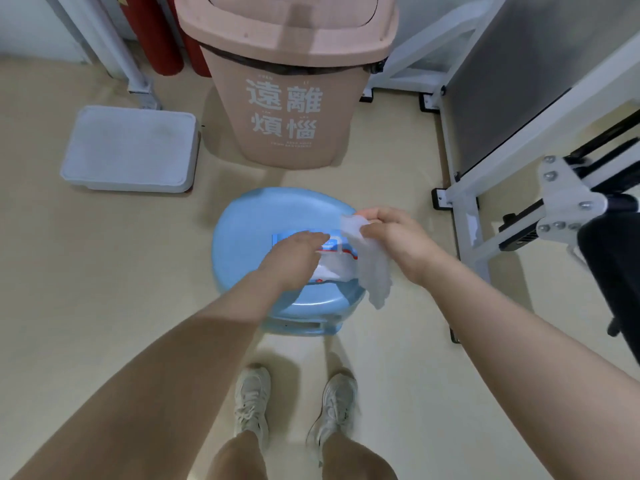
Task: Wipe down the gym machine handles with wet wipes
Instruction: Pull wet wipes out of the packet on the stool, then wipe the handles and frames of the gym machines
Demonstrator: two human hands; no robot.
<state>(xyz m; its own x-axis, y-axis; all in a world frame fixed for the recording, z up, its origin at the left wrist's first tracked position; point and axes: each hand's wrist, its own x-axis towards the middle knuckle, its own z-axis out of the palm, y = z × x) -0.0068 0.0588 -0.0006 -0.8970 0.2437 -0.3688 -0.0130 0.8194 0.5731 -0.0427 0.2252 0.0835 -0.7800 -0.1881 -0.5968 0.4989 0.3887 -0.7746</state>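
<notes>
A blue and white pack of wet wipes [334, 259] lies on a round blue stool [249, 223] in front of my feet. My left hand [294, 258] rests flat on the pack, fingers fairly straight, holding it down. Just to the right, my right hand [391, 233] pinches a white wet wipe [372, 268], which hangs loose below my fingers over the stool's right edge. Part of the pack is hidden under my left hand. A white and black gym machine frame [568, 199] stands at the right.
A pink lidded bin [287, 98] stands straight ahead beyond the stool. A white lidded box [131, 148] lies on the beige floor at the left. Red cylinders [162, 32] stand against the back wall. My two white shoes [294, 407] are below the stool.
</notes>
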